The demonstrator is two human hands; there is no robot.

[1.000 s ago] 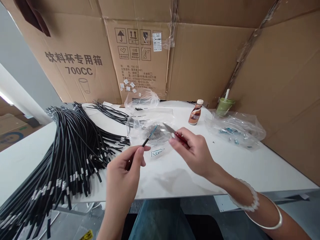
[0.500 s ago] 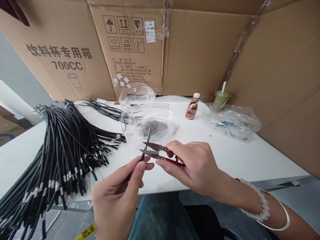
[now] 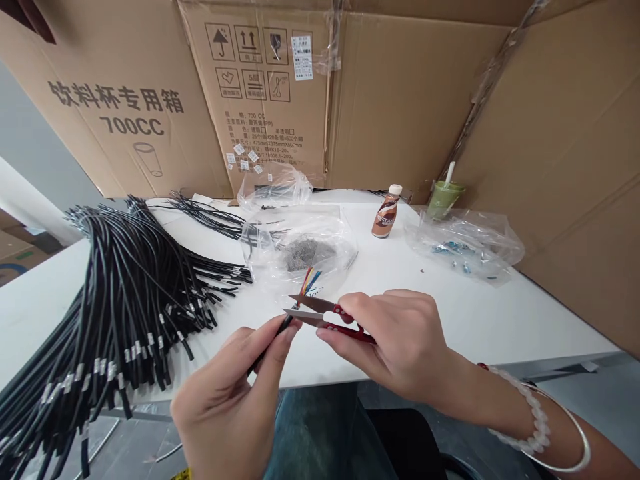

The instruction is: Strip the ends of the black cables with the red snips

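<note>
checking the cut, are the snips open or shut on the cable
Open: the snips' two blades stand apart around the cable, whose coloured wires fan out beyond them. Right hand holds the snips.

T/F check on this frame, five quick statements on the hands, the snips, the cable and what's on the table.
1. The right hand holds red-handled snips. True.
2. The left hand pinches a black cable with coloured wires fanned at its tip. True.
3. The snip blades are shut clear of the cable. False: they stand open at the cable's end.
4. The bundle of black cables lies to the person's right. False: it lies on the left of the white table.
5. The brown bottle lies on its side. False: it stands upright near the cardboard wall.
</note>
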